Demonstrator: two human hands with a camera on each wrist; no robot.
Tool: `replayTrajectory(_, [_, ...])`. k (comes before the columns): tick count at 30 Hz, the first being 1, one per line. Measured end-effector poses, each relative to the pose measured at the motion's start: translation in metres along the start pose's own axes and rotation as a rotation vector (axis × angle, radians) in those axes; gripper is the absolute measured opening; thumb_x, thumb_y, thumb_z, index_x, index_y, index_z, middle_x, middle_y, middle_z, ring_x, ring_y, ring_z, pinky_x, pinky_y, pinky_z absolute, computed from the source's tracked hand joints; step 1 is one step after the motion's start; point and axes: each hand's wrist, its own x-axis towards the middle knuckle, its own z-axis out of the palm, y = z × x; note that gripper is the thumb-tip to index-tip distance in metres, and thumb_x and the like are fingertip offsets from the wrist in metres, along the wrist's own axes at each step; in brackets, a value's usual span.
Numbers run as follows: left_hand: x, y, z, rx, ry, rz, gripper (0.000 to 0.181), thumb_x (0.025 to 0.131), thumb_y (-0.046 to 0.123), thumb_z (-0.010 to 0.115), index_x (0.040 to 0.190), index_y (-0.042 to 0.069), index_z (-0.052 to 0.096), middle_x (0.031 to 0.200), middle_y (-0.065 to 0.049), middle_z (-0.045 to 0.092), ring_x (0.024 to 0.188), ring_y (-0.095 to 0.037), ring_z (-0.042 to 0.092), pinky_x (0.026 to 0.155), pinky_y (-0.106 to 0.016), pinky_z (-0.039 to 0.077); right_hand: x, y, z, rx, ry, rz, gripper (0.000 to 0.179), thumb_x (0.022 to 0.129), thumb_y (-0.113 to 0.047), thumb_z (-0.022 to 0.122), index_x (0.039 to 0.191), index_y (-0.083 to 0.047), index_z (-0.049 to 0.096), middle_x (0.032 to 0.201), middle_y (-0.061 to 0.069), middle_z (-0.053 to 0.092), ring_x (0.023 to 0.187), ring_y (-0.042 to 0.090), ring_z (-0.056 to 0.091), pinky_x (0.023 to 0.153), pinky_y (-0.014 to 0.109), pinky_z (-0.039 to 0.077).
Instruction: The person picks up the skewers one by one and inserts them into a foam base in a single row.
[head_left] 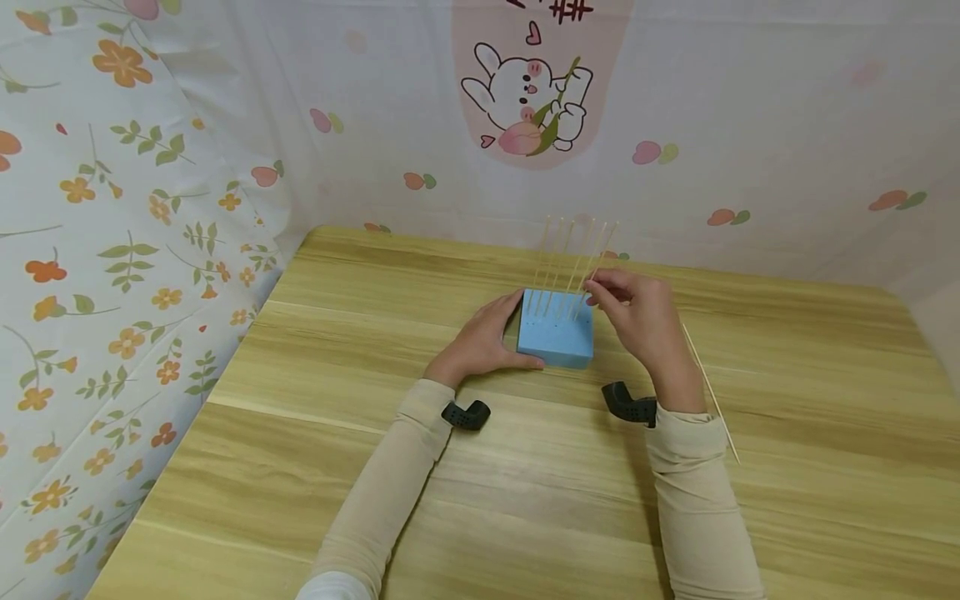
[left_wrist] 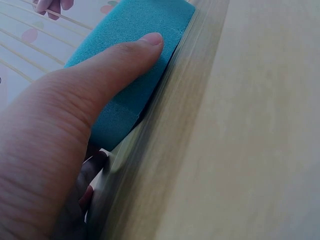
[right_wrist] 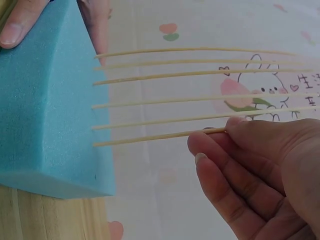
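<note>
A light blue foam block lies on the table with several thin bamboo skewers standing up from its top. My left hand holds the block from the left, thumb along the near face and the other fingers toward the back. In the left wrist view the thumb lies against the blue foam. Thumb and fingertips of my right hand pinch the rightmost skewer partway up. Its lower end meets the foam's top. A few small holes dot the block's top nearer its front edge.
One loose skewer lies on the wooden table, right of my right forearm. Black wrist mounts sit at both cuffs. A patterned cloth hangs behind the table's far edge and along the left.
</note>
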Motion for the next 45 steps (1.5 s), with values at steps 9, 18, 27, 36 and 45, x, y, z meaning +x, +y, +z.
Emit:
replayTrajectory(9, [0.001,0.001,0.002,-0.012,0.0,0.006,0.126,0.076,0.056,0.089,0.167,0.008,0.016,0.17,-0.006,0.026,0.156,-0.027,0.022,0.125,-0.047,0.023,-0.002,0.002,-0.002,0.005,0.002,0.002,0.018,0.1,-0.008,0.069,0.107,0.005,0.079,0.093,0.018,0.078,0.078,0.033,0.076,0.051,0.015,0.039])
replayTrajectory(18, [0.002,0.003,0.005,-0.001,0.0,0.017,0.126,0.076,0.056,0.089,0.167,0.007,0.016,0.169,-0.007,0.027,0.156,-0.028,0.023,0.125,-0.046,0.023,-0.006,0.003,-0.004,0.001,0.012,0.028,0.02,0.1,-0.009,0.07,0.11,0.005,0.079,0.093,0.018,0.078,0.078,0.034,0.076,0.049,0.015,0.037])
replayTrajectory(27, [0.001,0.005,0.009,-0.012,-0.016,-0.01,0.127,0.075,0.058,0.089,0.167,0.011,0.014,0.171,-0.004,0.024,0.157,-0.026,0.02,0.125,-0.047,0.024,-0.011,0.004,-0.016,-0.008,-0.074,0.051,0.024,0.103,-0.013,0.067,0.116,0.005,0.076,0.101,0.019,0.077,0.083,0.031,0.076,0.072,0.024,0.058])
replayTrajectory(36, [0.0,0.005,0.003,-0.027,-0.028,-0.029,0.127,0.076,0.059,0.087,0.168,0.015,0.011,0.172,-0.001,0.019,0.158,-0.026,0.015,0.125,-0.05,0.021,-0.027,0.02,-0.044,-0.108,-0.155,0.138,0.025,0.104,-0.022,0.066,0.113,-0.002,0.079,0.105,0.015,0.077,0.086,0.029,0.073,0.075,0.035,0.056])
replayTrajectory(45, [-0.003,0.0,0.0,-0.031,-0.029,-0.046,0.127,0.077,0.06,0.087,0.168,0.015,0.011,0.172,-0.002,0.019,0.158,-0.027,0.015,0.125,-0.051,0.021,-0.066,0.06,-0.084,-0.229,-0.286,0.272,0.022,0.101,-0.02,0.069,0.103,0.0,0.078,0.09,0.011,0.075,0.082,0.026,0.068,0.071,0.039,0.051])
